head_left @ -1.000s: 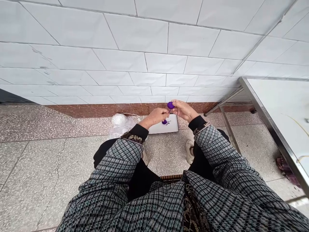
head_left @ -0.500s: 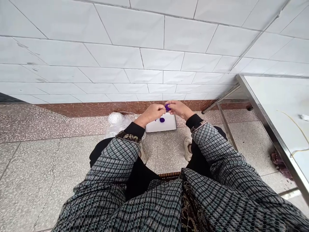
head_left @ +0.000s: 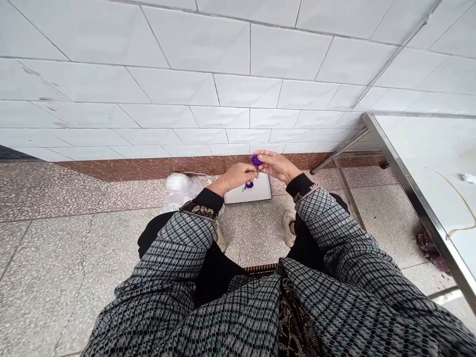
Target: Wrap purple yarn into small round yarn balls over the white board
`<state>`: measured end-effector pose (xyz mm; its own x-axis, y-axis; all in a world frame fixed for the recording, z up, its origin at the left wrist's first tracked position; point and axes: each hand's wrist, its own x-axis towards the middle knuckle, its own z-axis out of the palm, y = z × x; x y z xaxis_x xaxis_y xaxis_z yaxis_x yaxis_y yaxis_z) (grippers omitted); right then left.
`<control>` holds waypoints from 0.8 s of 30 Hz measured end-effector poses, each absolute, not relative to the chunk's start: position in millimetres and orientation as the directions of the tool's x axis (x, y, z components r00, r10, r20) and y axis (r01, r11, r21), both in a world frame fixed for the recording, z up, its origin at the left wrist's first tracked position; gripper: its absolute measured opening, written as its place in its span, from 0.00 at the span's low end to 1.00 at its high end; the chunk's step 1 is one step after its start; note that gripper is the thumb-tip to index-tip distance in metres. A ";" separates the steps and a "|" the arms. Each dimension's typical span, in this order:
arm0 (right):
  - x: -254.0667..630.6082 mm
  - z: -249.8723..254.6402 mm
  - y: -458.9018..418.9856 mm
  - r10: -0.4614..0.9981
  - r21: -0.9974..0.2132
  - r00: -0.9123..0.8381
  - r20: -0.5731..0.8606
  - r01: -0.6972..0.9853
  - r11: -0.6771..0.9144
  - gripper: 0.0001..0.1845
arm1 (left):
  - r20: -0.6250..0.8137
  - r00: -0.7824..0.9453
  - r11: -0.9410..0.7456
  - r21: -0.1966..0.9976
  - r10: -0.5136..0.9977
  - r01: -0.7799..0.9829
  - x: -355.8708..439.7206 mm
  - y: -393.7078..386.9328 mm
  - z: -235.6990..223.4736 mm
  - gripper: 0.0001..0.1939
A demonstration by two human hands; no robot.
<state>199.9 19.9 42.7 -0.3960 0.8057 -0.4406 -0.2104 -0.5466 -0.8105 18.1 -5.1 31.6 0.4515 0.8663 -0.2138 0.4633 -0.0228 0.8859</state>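
Note:
Between the thumb and fingers of my right hand [head_left: 277,165] is a small round purple yarn piece [head_left: 256,160]. My left hand [head_left: 237,176] pinches a purple yarn strand [head_left: 257,169] that hangs just below that piece. The two hands almost meet above a shallow white tray [head_left: 263,192] with a dark rim. In the tray, partly covered by the left fingers, lies a second purple yarn piece [head_left: 249,185] with a short dark loose strand beside it.
A ball of white yarn [head_left: 177,183] in clear plastic sits on the floor left of the tray. At the right stands a metal-framed table [head_left: 416,163] with a yellow cord [head_left: 461,198] on it. A white tiled wall [head_left: 208,44] rises ahead. My shoes [head_left: 289,229] flank the tray's near side.
The view has shifted slightly. My right fingers covered most of the purple piece half a second ago; now it shows more, raised above the left fingertips with the strand between.

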 end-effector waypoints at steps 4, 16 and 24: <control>204.3 46.2 18.8 0.781 -0.874 -0.482 -0.396 -0.063 -0.482 0.05 | -0.290 0.465 0.034 0.874 0.836 0.484 18.2 -3.8 30.1 0.07; 205.4 32.3 21.5 0.868 -0.894 -0.362 -0.339 0.411 -0.178 0.13 | -0.172 0.264 0.010 0.853 0.949 0.521 17.2 -4.6 39.1 0.09; 193.7 40.0 17.9 0.900 -0.917 -0.233 -0.369 -0.068 -0.394 0.11 | -0.121 0.302 -0.029 0.893 0.946 0.450 22.7 -5.9 35.0 0.09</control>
